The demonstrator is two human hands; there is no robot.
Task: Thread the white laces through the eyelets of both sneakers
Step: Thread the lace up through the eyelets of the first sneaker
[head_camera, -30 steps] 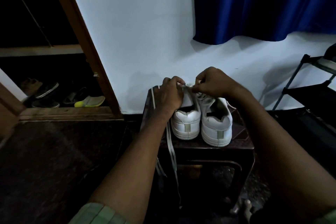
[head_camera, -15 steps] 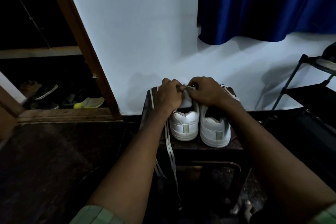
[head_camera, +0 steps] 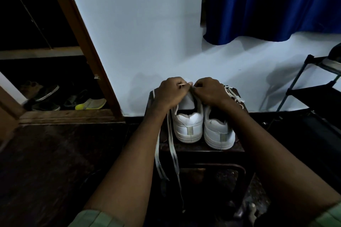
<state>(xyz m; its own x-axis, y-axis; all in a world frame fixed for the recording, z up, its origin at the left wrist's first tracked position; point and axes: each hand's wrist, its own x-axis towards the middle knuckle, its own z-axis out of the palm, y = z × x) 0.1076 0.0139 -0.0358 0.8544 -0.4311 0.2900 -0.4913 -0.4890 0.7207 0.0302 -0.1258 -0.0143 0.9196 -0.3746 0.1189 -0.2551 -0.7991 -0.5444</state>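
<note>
Nearest, 2 forearms in green sleeves reach forward. A loose white lace (head_camera: 170, 155) hangs over the front edge of the dark surface (head_camera: 206, 148). On it, 2 white sneakers stand side by side, heels toward the camera: the left sneaker (head_camera: 188, 127) and the right sneaker (head_camera: 218, 134). Above the left sneaker, the left hand (head_camera: 170, 93) has its grip clenched on a lace end. The right hand (head_camera: 210, 89) curls beside it; what its grip holds, I cannot tell. Behind the right hand lies another lace (head_camera: 233, 95).

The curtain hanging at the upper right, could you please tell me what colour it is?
The curtain is deep blue, seen in the head view.
</note>
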